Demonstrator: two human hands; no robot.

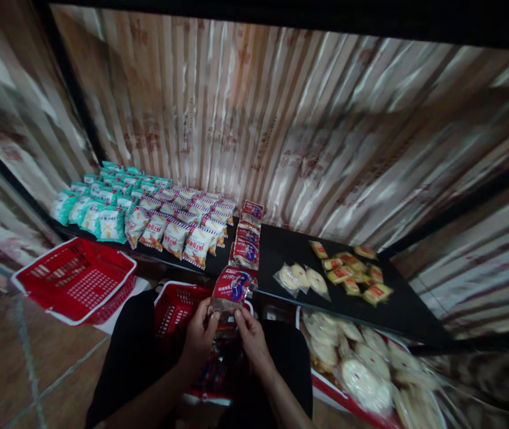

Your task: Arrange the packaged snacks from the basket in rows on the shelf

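Observation:
Between my left hand [203, 330] and my right hand [251, 333] is a red snack packet [233, 288] with blue and white print. Both hands pinch its lower edge, thumbs on top, and it tilts up in front of the black shelf [276, 286]. Just beyond it, similar red packets [245, 250] lie in a column running back toward the wall. Below my hands, between my knees, stands a red basket [177, 304] with more packets inside; my forearms partly hide them.
White-and-orange snack bags [175, 235] and teal bags [110, 223] stand in rows at the left. Wrapped round flat cakes [300, 277] and small yellow packets [377, 292] lie right. A red basket [80, 280] sits lower left; another basket holds wrapped round cakes [366, 375] lower right.

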